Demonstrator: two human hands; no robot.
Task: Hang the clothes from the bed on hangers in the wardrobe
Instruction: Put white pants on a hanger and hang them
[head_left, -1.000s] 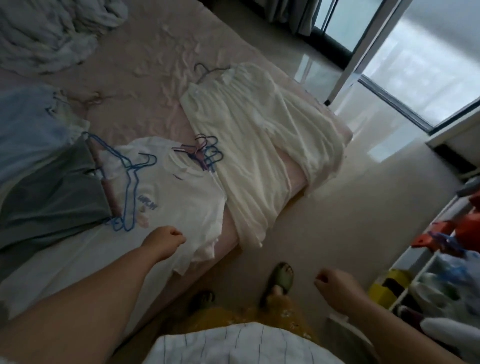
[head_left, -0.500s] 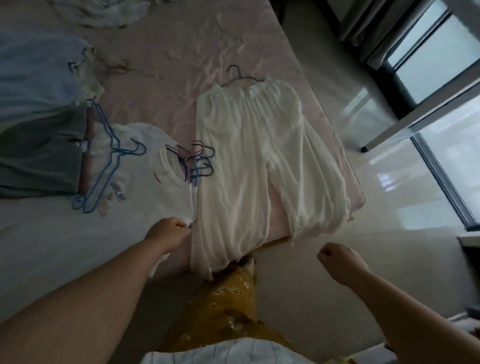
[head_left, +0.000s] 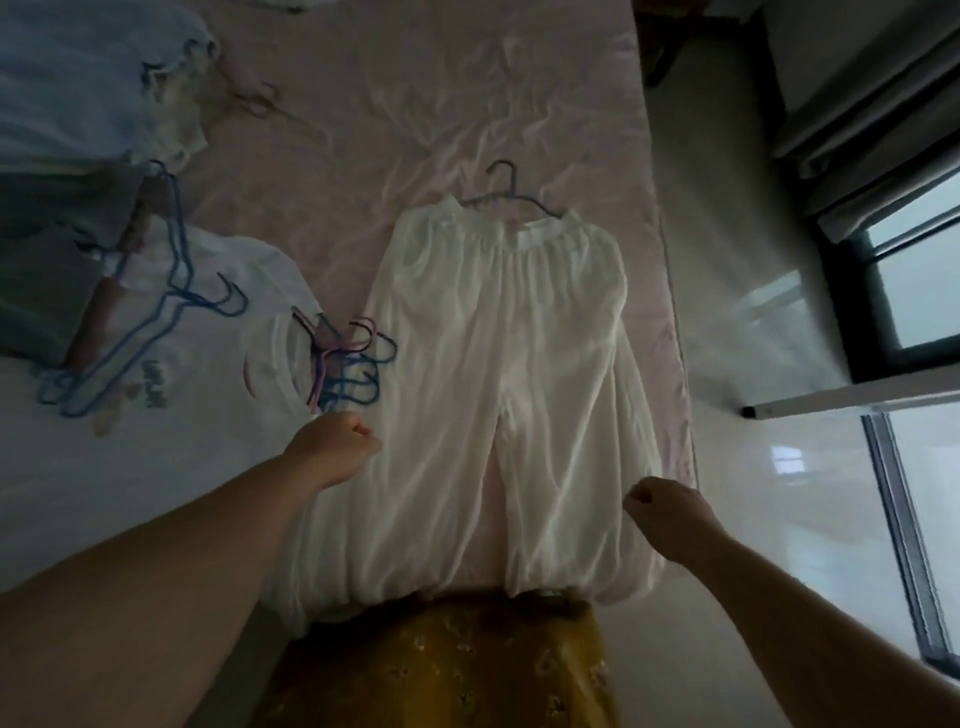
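White trousers (head_left: 498, 364) lie flat on the pink bed (head_left: 415, 104), their legs hanging over the near edge. A blue hanger (head_left: 506, 195) pokes out at their waistband. My left hand (head_left: 337, 447) is curled into a fist at the trousers' left edge and holds nothing. My right hand (head_left: 670, 514), also curled and empty, hovers over the right leg. To the left lies a white T-shirt (head_left: 208, 374) with a bunch of blue and pink hangers (head_left: 348, 364) at its neck and more blue hangers (head_left: 140, 332) beside it.
Grey and pale blue garments (head_left: 57, 171) lie at the far left of the bed. Glossy floor (head_left: 737, 312) runs along the bed's right side up to a dark-framed window (head_left: 914, 291) with a curtain. My yellow patterned trousers (head_left: 447, 670) press against the bed's near edge.
I have stepped right and closer, so the white trousers now lie straight ahead. Both hands moved forward over them, the left away from the T-shirt. Both stay curled.
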